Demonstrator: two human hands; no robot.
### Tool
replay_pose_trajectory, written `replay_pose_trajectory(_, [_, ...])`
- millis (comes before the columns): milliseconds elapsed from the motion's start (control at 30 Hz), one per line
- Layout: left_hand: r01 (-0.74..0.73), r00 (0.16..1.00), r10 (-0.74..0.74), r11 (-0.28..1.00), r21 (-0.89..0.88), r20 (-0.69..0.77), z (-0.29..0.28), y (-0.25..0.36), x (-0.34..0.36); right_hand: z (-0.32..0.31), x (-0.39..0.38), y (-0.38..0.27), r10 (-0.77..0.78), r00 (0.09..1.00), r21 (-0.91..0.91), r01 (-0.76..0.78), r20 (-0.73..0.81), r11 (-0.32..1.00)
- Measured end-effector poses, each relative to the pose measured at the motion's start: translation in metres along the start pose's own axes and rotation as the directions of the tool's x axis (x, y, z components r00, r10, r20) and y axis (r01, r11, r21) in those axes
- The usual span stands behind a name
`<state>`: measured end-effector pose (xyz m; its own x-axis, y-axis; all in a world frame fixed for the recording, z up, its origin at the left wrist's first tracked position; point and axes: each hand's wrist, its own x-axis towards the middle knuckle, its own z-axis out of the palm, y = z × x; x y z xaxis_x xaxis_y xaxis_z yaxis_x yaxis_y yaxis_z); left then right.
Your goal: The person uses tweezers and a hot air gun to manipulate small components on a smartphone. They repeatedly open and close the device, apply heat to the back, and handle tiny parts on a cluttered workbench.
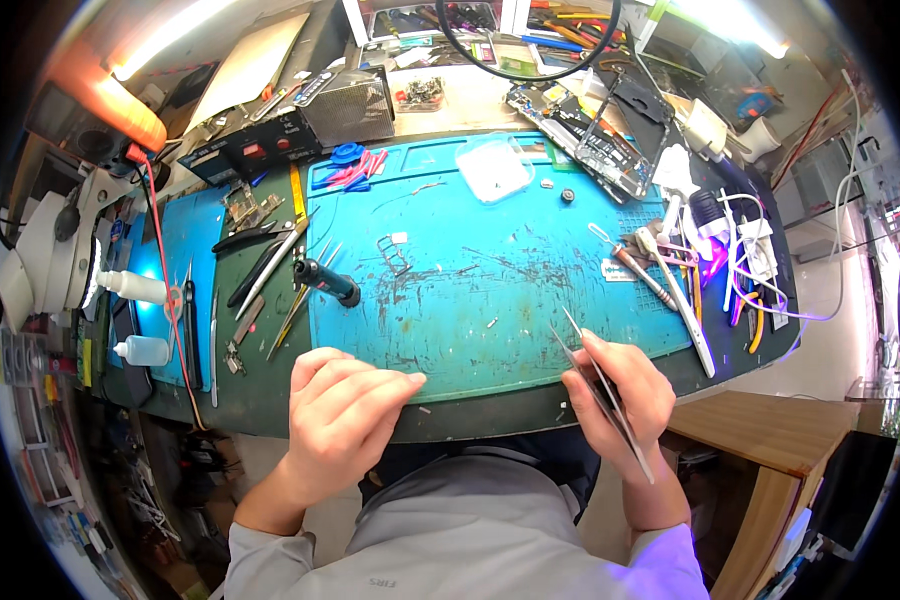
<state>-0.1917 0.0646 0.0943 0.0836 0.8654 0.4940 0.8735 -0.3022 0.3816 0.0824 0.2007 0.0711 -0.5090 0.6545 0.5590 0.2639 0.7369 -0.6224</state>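
My left hand (345, 420) rests at the mat's front edge with loosely bent fingers, the index reaching out; I see nothing in it, and its thumb is hidden. My right hand (625, 400) grips metal tweezers (607, 398), their separated tips pointing up-left over the blue mat (450, 330). Above my left hand a dark cylindrical tool (340, 285) stands tilted on the mat. A clear plastic box (493, 172) lies at the back, with a small dark round part (567, 196) to its right.
Knives (265, 268), pliers and bottles (140, 350) crowd the left side. An instrument box (250, 145) and a disassembled electronic device (580, 130) sit behind. Tools and white cables (690, 270) are heaped on the right. A wooden cabinet (760, 435) stands beside me on the right.
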Motion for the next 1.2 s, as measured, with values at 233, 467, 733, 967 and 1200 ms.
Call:
replay_pose_trajectory(233, [0.037,0.995,-0.034,0.999,-0.028,0.090,0.021,0.010,0.026,0.000,0.009,-0.004,-0.008,1.000,-0.010,0.008,0.000,1.000])
replay_pose_trajectory(467, [0.080,0.978,-0.089,0.995,0.056,0.191,0.034,0.021,0.030,-0.034,0.033,0.015,-0.061,0.986,-0.243,0.099,0.156,0.965])
replay_pose_trajectory(733, [-0.034,0.967,-0.013,0.983,0.179,0.254,0.036,0.018,0.029,-0.028,0.026,0.023,-0.045,0.993,-0.225,0.070,0.113,0.972])
replay_pose_trajectory(967, [-0.042,0.978,0.003,0.982,0.185,0.206,0.037,0.015,0.026,-0.047,0.044,0.030,-0.278,0.879,-0.375,0.426,0.388,0.823])
replay_pose_trajectory(1200, [-0.151,0.987,0.148,0.986,-0.065,-0.059,0.027,0.009,0.018,-0.044,0.042,0.002,0.012,0.941,-0.388,0.128,0.339,0.913])
